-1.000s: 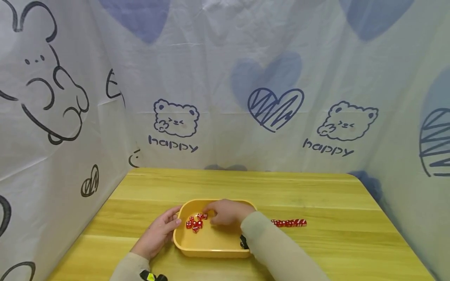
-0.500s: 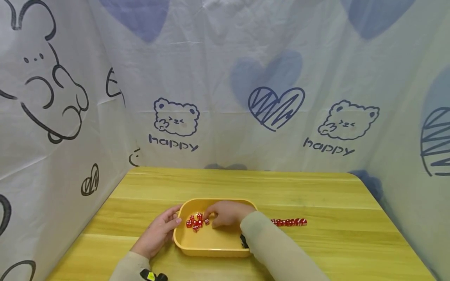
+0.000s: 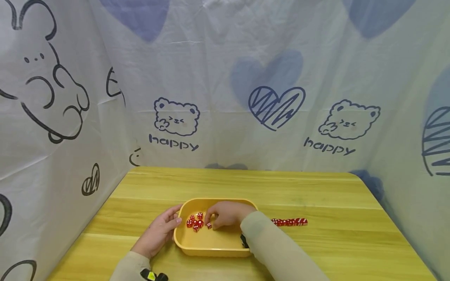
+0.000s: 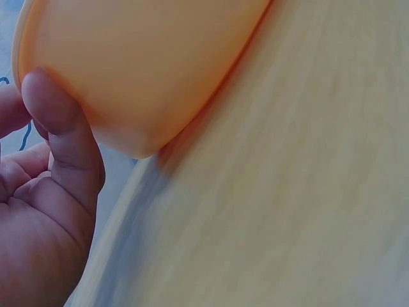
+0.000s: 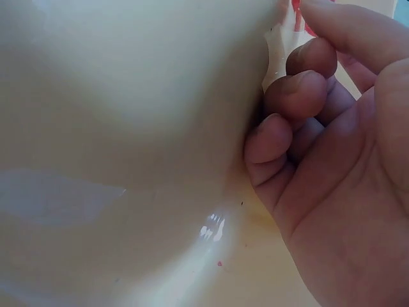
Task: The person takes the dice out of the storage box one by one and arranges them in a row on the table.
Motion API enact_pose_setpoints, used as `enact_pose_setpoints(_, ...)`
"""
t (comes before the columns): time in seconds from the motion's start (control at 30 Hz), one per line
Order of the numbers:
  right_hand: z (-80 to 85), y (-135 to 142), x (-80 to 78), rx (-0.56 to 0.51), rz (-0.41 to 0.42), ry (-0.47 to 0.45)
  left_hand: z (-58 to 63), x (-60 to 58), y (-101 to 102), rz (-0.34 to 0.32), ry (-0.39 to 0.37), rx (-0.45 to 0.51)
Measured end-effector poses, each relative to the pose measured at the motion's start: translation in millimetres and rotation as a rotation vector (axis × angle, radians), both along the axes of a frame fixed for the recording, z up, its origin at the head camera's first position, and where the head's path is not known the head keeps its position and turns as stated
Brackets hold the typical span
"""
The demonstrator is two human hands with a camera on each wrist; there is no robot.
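In the head view, a yellow plastic tray point(image 3: 214, 253) stands on the table, with several small red dice point(image 3: 195, 223) clustered at its left end. My left hand point(image 3: 159, 233) holds the tray's left rim, its thumb against the wall point(image 4: 147, 83) in the left wrist view. Inside the tray, my right hand point(image 3: 230, 214) pinches one red die point(image 3: 209, 225) between thumb and index finger, just right of the cluster. The right wrist view shows the other fingers of this hand point(image 5: 345, 141) curled, with red partly showing by the thumb at the top edge.
A straight row of red dice point(image 3: 290, 222) lies on the wooden table point(image 3: 334, 249) to the right of the tray, its left end hidden behind the right sleeve point(image 3: 277, 246). White printed cloth point(image 3: 225, 148) hangs around the table's back and sides.
My right thumb and index finger have brought one die away from the cluster's upper right, toward the front and slightly right. The left hand and the tray stay put.
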State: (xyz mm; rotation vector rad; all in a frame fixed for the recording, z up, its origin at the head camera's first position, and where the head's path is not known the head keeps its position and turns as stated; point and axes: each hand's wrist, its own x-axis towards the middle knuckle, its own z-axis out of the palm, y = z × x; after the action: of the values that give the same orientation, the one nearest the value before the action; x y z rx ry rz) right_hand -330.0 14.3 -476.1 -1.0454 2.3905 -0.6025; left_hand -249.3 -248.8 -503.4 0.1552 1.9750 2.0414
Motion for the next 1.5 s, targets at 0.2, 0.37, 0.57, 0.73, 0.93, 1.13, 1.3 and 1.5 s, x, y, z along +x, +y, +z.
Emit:
enact_pose_setpoints(0.2,5.7,-0.9,4.2,-0.009,0.006,-0.012,-0.6,0.7,-0.6,0.009,0.002,-0.018)
enact_pose_setpoints(0.37,7.8,-0.4,5.7,-0.008,0.018,-0.016,-2.1,-0.8,-0.9,-0.004,0.006,-0.009)
enact_pose_setpoints(0.57,9.0,0.2,5.6,-0.008,0.048,0.009,-2.6,-1.4,0.5,0.001,0.002,-0.002)
enact_pose_setpoints(0.73,15.2,0.7,6.8,-0.032,-0.009,0.007,-2.8,-0.8,0.7,0.006,0.002,-0.009)
enact_pose_setpoints(0.93,25.9,3.3,5.7,-0.039,-0.014,0.111,-2.3,-0.9,0.5,0.008,0.001,-0.009)
enact_pose_setpoints(1.13,38.8,10.5,5.7,-0.064,-0.008,0.156,-1.2,-0.7,1.7,0.010,0.003,-0.006)
enact_pose_setpoints(1.3,54.6,20.7,7.4,-0.107,-0.024,0.149,-1.1,-0.8,2.5,0.006,0.005,-0.002)
enact_pose_setpoints(1.5,65.3,34.1,7.7,-0.125,-0.049,0.167,-1.3,-0.7,2.6,0.004,0.003,-0.004)
